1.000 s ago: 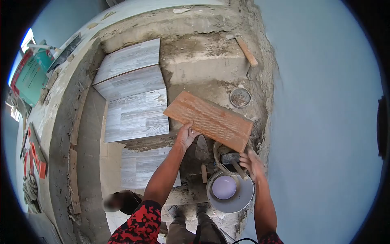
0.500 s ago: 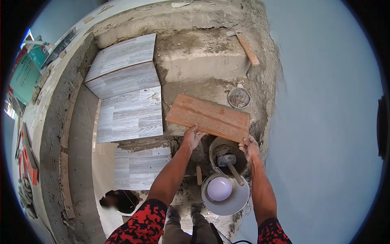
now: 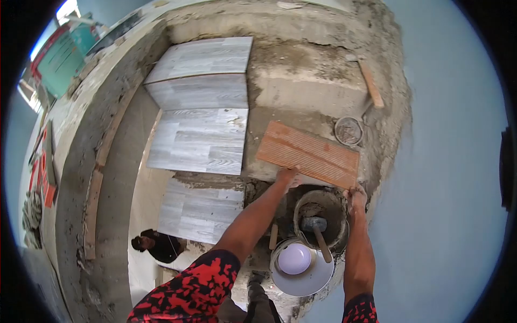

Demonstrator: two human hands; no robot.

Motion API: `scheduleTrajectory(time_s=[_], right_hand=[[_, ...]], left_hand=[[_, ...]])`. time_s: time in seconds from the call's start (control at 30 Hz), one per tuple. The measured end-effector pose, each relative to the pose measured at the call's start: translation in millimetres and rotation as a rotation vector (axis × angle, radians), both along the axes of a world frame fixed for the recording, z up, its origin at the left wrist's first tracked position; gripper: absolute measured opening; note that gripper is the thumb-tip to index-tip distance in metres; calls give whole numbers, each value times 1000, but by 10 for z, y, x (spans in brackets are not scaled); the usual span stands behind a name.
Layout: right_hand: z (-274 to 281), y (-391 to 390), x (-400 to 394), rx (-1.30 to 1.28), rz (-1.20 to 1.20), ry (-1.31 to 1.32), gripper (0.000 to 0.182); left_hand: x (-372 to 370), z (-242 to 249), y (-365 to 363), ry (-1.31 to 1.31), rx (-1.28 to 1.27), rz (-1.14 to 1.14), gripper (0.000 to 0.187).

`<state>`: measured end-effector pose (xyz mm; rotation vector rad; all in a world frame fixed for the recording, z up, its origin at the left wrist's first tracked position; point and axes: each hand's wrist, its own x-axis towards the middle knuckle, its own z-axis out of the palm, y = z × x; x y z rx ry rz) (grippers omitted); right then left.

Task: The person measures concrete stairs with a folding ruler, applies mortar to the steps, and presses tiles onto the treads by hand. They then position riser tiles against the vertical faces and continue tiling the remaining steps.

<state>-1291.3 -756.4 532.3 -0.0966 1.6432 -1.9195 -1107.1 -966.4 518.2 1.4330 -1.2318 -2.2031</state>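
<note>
Terracotta tile (image 3: 308, 153) between both hands' fingers (image 3: 285, 174)

The tile (image 3: 308, 154) is orange-brown, ribbed with fine lines. Left of it, the laid tiles (image 3: 200, 141) are pale grey with wood-grain streaks. Below the tile, the bucket (image 3: 322, 216) is mortar-grey — the basin (image 3: 318, 274) white, the bowl (image 3: 294, 258) in it pale lilac. The sleeves (image 3: 196, 290) are red with black blotches.

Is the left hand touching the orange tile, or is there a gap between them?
Touching. In the head view the left hand grips the near edge of the orange tile, fingers on it; the right hand holds its near right corner.
</note>
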Motion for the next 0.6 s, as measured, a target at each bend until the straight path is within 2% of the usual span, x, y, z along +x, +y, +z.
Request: scheduleTrajectory(time_s=[0.03, 0.13, 0.2, 0.3, 0.37, 0.43, 0.47, 0.53, 0.57, 0.6], right_hand=[[-13, 1, 41, 5, 26, -3, 24], [-25, 45, 96, -45, -147, -115, 28], [-65, 116, 113, -65, -134, -122, 28], [106, 150, 307, -71, -199, -183, 25], [185, 233, 470, 31, -227, -100, 21], [331, 354, 693, 2, -161, -64, 19], [423, 441, 841, -21, -99, -32, 17], [660, 620, 1189, -22, 97, 53, 29], [700, 731, 1344, -8, 224, 87, 27], [707, 864, 1510, 4, 349, 123, 27]], left_hand=[[-30, -33, 17, -3, 5, 26, 47], [-200, -258, -38, -155, 34, 48, 46], [-241, -555, -88, -153, -134, -11, 51], [-147, -273, -86, -192, -17, -35, 52], [-60, -115, -63, -176, -37, -42, 50], [72, -1, -55, -157, -60, -44, 47], [169, 24, -19, -43, -52, -35, 42], [484, 93, 158, 192, -33, -9, 32], [718, 134, 298, 315, -26, 5, 28], [971, -92, 331, 498, 82, -155, 26]])
